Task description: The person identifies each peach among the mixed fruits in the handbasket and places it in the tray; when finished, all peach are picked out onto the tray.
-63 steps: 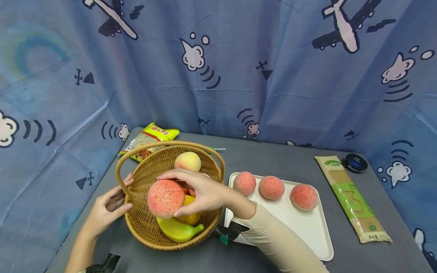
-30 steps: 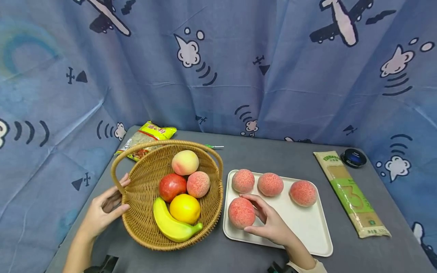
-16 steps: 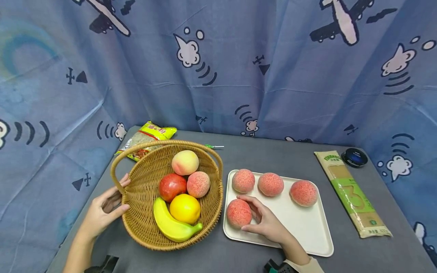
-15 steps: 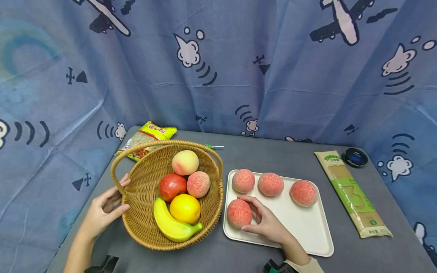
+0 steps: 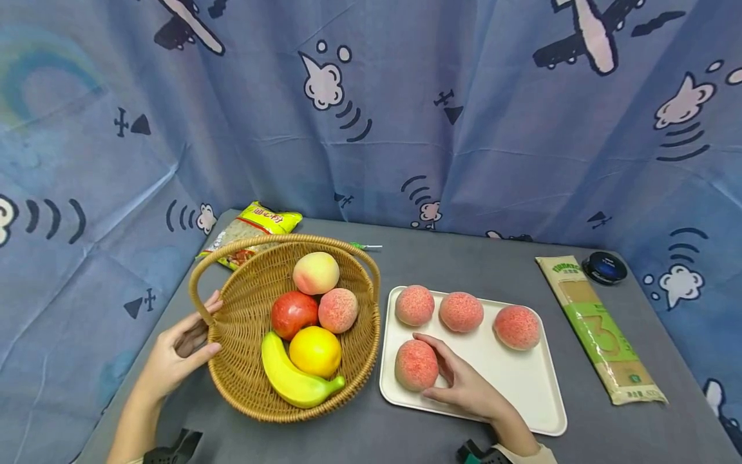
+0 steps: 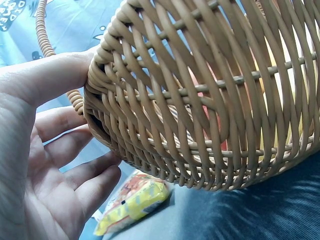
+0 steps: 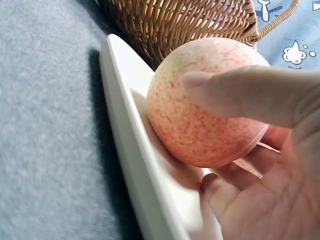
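Observation:
A speckled pink peach [image 5: 417, 365] is at the front left of the white tray [image 5: 493, 403]. My right hand [image 5: 464, 385] holds it from the right, thumb [image 7: 240, 95] on its near side and fingers behind. Whether the peach touches the tray floor, I cannot tell. To the left is a wicker basket [image 5: 243, 361] with a tall handle. My left hand [image 5: 176, 351] holds its left rim between thumb and fingers. Inside the basket lie a yellow-pink peach [image 5: 315, 272], a red apple [image 5: 294, 314], a speckled peach [image 5: 338, 310], a yellow orange-shaped fruit [image 5: 315, 351] and a banana [image 5: 295, 379].
Three more speckled peaches [image 5: 461, 312] sit along the tray's back. A green and tan packet [image 5: 603, 328] and a round dark container [image 5: 605, 267] are at the right. Behind the basket lie a yellow food bag [image 5: 255, 225] and a thin green-and-white item [image 5: 366, 246]. A patterned curtain [image 5: 394, 129] hangs behind the table.
My right hand has carried the peach from above the basket rightward and down to the tray. Over the last half second it shifted slightly right. My left hand has stayed at the basket rim.

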A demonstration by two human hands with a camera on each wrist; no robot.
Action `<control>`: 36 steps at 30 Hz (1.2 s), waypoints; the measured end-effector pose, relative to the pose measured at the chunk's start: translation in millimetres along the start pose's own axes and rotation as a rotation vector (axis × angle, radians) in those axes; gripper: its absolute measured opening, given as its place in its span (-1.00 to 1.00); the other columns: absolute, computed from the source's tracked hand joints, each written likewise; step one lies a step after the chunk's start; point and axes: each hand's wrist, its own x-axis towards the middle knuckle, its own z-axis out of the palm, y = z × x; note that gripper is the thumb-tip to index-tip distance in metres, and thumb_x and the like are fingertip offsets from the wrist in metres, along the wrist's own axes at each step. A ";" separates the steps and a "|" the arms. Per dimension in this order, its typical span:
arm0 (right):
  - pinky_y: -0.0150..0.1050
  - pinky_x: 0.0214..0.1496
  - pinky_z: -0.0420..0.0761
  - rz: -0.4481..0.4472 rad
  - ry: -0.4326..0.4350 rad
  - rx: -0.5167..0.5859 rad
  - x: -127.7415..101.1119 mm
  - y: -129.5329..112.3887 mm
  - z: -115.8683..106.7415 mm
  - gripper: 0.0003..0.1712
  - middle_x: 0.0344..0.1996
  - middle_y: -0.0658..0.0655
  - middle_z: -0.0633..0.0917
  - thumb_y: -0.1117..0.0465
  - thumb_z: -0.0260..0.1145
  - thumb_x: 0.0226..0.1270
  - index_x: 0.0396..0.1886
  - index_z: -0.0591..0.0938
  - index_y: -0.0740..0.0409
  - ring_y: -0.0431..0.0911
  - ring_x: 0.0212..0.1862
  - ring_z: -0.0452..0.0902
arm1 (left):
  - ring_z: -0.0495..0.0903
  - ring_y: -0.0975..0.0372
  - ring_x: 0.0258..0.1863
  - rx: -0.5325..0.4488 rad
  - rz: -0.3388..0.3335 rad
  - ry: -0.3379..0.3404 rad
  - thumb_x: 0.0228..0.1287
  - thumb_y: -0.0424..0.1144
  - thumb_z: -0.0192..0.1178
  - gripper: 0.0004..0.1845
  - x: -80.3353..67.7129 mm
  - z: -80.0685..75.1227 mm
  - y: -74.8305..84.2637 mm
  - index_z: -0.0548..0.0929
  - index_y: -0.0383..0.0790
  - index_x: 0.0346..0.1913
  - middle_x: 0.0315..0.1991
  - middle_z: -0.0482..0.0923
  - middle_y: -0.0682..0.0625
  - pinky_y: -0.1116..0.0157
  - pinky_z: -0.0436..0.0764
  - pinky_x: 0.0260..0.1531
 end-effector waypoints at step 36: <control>-0.12 0.43 0.31 -0.226 -0.047 -0.356 97.7 -141.8 41.9 -0.07 0.39 0.03 0.32 0.23 0.47 0.09 0.44 0.22 0.02 -0.11 0.39 0.23 | 0.29 0.25 0.37 0.016 0.001 -0.009 0.11 -0.74 0.08 -0.34 0.9 0.9 1.2 0.28 -0.50 0.34 0.45 0.04 -0.30 0.48 0.39 0.25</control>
